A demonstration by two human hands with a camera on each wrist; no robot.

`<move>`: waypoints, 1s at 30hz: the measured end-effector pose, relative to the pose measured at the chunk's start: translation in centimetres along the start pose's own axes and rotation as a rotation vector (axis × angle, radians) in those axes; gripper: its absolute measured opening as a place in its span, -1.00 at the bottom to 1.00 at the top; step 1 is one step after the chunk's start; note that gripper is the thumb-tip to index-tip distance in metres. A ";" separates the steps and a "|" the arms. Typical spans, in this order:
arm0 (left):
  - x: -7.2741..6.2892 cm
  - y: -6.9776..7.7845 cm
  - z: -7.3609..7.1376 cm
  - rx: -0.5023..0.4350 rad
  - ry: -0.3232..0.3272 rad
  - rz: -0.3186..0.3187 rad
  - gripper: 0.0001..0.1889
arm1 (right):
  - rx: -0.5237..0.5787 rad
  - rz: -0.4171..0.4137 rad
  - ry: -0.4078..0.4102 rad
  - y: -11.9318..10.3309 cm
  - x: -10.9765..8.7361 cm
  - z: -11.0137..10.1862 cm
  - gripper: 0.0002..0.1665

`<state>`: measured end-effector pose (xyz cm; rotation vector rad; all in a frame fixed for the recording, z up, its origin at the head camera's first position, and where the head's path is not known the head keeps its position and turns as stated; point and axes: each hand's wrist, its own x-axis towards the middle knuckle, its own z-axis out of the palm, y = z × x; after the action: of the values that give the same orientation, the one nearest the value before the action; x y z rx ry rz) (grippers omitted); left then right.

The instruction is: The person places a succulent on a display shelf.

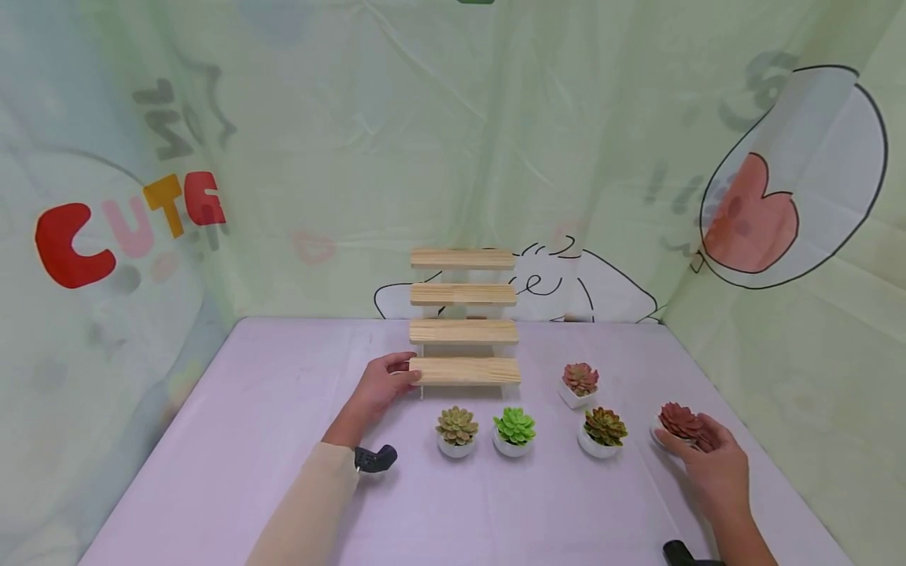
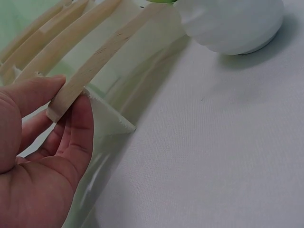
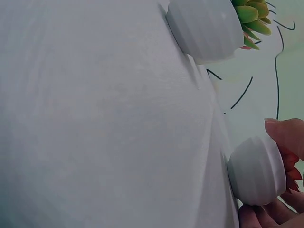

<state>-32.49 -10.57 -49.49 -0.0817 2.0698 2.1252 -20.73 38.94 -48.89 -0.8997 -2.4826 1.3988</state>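
Note:
At its left end, the lowest board of a wooden tiered stand [image 1: 465, 371] is pinched between thumb and fingers of my left hand [image 1: 377, 389]. In the left wrist view the board [image 2: 90, 71] slants up from the fingertips, above a clear side panel. Over on the right, my right hand [image 1: 718, 465] grips a dark red succulent [image 1: 681, 420] in a round white pot. The right wrist view has thumb and fingers around that white pot [image 3: 256, 173], its base at the tablecloth.
Between the hands stand a pale green succulent [image 1: 456, 426], a bright green one [image 1: 514, 427] and a brownish-green one [image 1: 605, 428], in round white pots. A pink succulent [image 1: 580, 380] in an angular white pot sits behind them. Printed cloth [image 1: 318, 157] hangs around the table.

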 end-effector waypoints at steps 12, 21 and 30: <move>0.2 0.0 0.0 -0.007 -0.022 0.004 -0.48 | -0.062 -0.007 0.020 0.6 0.8 0.2 0.23; 0.2 0.0 0.0 -0.001 -0.021 -0.002 -0.49 | -0.070 0.004 0.011 0.8 0.8 0.1 0.23; 0.0 0.1 0.0 0.006 -0.013 -0.012 -0.48 | -0.042 0.002 0.037 0.6 0.8 0.4 0.15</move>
<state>-32.46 -10.55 -49.43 -0.0796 2.0635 2.1070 -21.25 39.36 -49.71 -0.9285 -2.4926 1.3236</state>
